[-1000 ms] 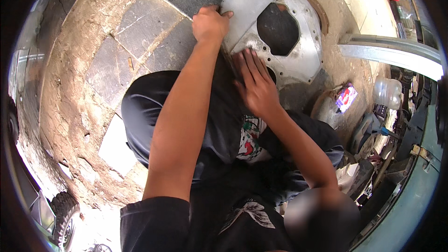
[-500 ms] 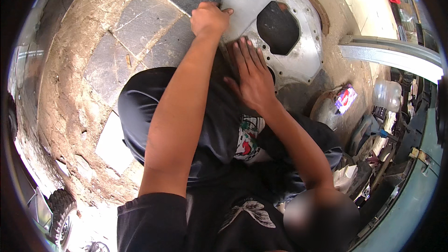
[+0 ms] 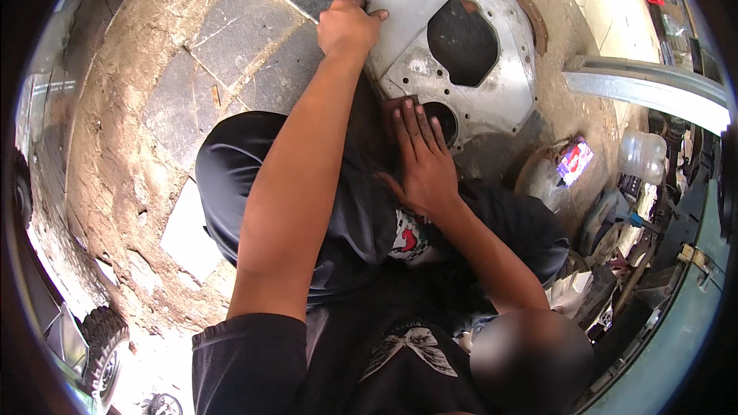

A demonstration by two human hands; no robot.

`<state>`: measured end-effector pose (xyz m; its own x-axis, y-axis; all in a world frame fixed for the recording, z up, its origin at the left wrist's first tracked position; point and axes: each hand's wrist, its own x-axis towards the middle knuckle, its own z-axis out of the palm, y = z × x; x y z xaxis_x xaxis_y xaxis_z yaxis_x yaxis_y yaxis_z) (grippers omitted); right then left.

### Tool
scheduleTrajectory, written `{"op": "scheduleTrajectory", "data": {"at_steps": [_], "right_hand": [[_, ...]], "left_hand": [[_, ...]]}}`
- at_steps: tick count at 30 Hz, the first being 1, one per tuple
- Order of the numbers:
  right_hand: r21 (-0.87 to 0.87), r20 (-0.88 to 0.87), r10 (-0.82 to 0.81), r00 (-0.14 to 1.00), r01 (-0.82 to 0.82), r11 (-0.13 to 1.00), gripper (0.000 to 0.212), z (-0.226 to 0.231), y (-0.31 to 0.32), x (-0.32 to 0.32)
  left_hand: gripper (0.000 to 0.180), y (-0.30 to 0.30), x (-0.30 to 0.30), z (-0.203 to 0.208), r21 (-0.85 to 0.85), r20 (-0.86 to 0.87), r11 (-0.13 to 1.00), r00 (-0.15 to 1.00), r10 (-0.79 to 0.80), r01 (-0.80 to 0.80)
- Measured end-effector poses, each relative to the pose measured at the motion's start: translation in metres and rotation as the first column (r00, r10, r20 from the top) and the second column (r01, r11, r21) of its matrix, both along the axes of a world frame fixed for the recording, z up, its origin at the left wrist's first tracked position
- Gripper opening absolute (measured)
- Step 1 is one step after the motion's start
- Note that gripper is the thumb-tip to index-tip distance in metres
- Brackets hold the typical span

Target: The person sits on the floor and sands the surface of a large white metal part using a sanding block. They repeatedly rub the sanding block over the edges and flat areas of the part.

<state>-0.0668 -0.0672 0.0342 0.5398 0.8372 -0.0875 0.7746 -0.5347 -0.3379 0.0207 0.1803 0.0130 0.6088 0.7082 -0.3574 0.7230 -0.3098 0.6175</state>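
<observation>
The metal plate (image 3: 509, 69) is lying in front of the person's bent legs. Compared with half a second ago, the right hand (image 3: 425, 157) is sitting lower on it, leaving more of the round hole showing beside the fingers. That hand is stretching flat, fingers straight and close together, over a reddish-brown pad (image 3: 395, 114). The left hand (image 3: 347, 29) is still curling at the plate's left rim, thumb touching; its hidden fingertips are leaving the grip unclear.

A scuffed grey metal plate (image 3: 413, 52) with several openings lies face-up, a reddish-brown piece (image 3: 390, 109) at its edge.
</observation>
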Motion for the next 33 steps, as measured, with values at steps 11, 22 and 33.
{"op": "scheduleTrajectory", "data": {"at_steps": [11, 22, 33], "right_hand": [[-0.067, 0.095, -0.019, 0.995, 0.025, 0.997, 0.100, 0.003, -0.010, -0.004], [0.002, 0.085, -0.045, 0.995, 0.045, 0.999, 0.098, -0.003, 0.004, 0.002], [-0.001, 0.032, -0.055, 0.998, 0.055, 0.998, 0.087, 0.001, -0.006, -0.007]], "left_hand": [[0.060, 0.006, 0.005, -0.001, 0.035, -0.007, 0.998, 0.999, -0.046, 0.046], [0.057, 0.003, 0.008, -0.002, 0.062, -0.041, 0.996, 0.997, -0.066, 0.068], [0.061, 0.007, 0.009, -0.015, 0.036, -0.026, 0.999, 0.999, -0.028, 0.029]]}}
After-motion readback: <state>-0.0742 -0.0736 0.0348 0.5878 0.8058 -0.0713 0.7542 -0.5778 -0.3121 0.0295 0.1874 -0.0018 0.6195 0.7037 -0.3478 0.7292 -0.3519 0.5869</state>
